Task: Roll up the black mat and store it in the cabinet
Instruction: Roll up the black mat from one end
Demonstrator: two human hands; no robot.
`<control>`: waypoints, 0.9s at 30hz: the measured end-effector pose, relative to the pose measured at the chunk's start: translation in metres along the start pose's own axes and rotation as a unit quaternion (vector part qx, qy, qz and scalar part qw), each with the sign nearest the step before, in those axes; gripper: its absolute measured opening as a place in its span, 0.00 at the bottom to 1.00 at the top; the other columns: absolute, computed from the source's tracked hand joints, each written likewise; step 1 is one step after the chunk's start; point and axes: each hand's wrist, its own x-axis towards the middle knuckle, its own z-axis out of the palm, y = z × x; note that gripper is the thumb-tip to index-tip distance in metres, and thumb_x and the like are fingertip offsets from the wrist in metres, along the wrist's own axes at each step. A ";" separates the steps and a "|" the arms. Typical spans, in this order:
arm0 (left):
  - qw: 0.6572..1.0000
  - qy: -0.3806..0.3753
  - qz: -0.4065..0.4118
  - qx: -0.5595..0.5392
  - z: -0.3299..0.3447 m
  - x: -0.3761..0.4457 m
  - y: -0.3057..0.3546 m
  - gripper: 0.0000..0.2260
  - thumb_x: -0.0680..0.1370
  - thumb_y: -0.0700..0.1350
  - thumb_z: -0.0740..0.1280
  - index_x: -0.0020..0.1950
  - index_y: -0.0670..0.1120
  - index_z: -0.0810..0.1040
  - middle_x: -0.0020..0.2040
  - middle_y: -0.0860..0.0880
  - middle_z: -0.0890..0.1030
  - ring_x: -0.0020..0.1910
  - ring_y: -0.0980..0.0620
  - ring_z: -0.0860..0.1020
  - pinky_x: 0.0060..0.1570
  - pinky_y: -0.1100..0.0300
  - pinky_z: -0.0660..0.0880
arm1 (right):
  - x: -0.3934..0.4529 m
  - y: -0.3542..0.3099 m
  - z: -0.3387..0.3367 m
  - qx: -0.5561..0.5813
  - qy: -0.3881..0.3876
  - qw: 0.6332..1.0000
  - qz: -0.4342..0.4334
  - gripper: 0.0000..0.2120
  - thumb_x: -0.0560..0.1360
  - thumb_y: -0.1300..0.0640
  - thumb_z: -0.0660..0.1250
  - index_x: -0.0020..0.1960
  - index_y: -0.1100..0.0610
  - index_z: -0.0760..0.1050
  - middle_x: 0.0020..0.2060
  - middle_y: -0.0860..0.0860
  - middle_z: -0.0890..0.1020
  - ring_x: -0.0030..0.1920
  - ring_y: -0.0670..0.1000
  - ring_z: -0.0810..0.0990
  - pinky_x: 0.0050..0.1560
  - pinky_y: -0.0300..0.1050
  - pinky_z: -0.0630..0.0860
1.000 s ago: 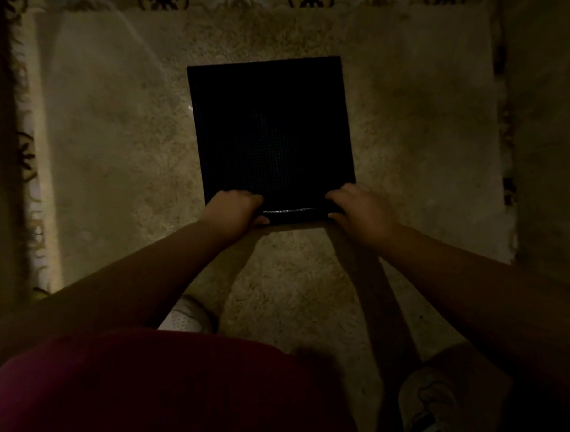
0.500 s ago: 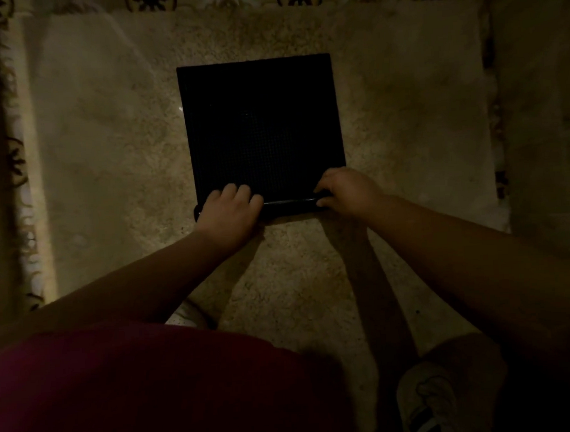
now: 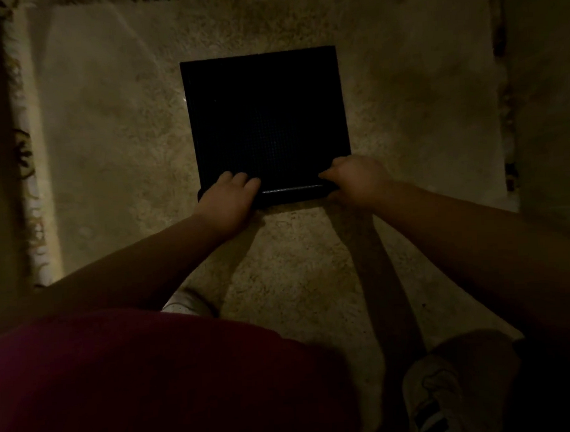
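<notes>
The black mat (image 3: 266,118) lies on a beige carpet in dim light, its flat part stretching away from me. Its near edge is curled into a thin roll (image 3: 292,193). My left hand (image 3: 227,202) presses on the roll's left end, fingers laid over the top. At the roll's right end, my right hand (image 3: 354,180) has its fingers curled around it. No cabinet is visible.
The beige carpet (image 3: 111,158) has a patterned border on the left (image 3: 27,181), right and far sides. My two light shoes (image 3: 448,385) stand on it near the bottom of the view, and my red shirt (image 3: 137,385) fills the lower left.
Both hands have pushed the rolled edge farther away from me. The roll has grown and the flat part of the mat has become shorter.
</notes>
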 end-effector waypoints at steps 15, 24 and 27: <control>1.000 -0.024 0.011 0.013 -0.004 -0.010 -0.002 0.19 0.75 0.53 0.67 0.59 0.42 0.72 0.50 0.41 0.78 0.48 0.39 0.77 0.40 0.48 0.75 | 0.010 0.003 -0.001 0.122 -0.099 0.988 -0.004 0.18 0.70 0.48 0.72 0.57 0.51 0.75 0.54 0.52 0.78 0.51 0.52 0.75 0.45 0.46 0.72; 0.997 -0.068 0.029 -0.023 -0.016 0.010 -0.017 0.18 0.76 0.55 0.66 0.59 0.44 0.74 0.57 0.41 0.77 0.52 0.41 0.77 0.49 0.49 0.75 | -0.017 -0.006 0.030 0.141 0.062 0.987 0.049 0.26 0.70 0.50 0.73 0.67 0.53 0.73 0.57 0.55 0.78 0.57 0.57 0.75 0.53 0.48 0.70; 0.998 -0.021 0.049 -0.020 -0.016 0.006 -0.010 0.16 0.77 0.49 0.66 0.62 0.43 0.73 0.60 0.40 0.72 0.54 0.40 0.75 0.44 0.49 0.74 | -0.001 0.005 0.013 0.134 -0.007 0.990 0.035 0.26 0.69 0.48 0.73 0.65 0.50 0.74 0.58 0.53 0.79 0.57 0.56 0.77 0.53 0.47 0.72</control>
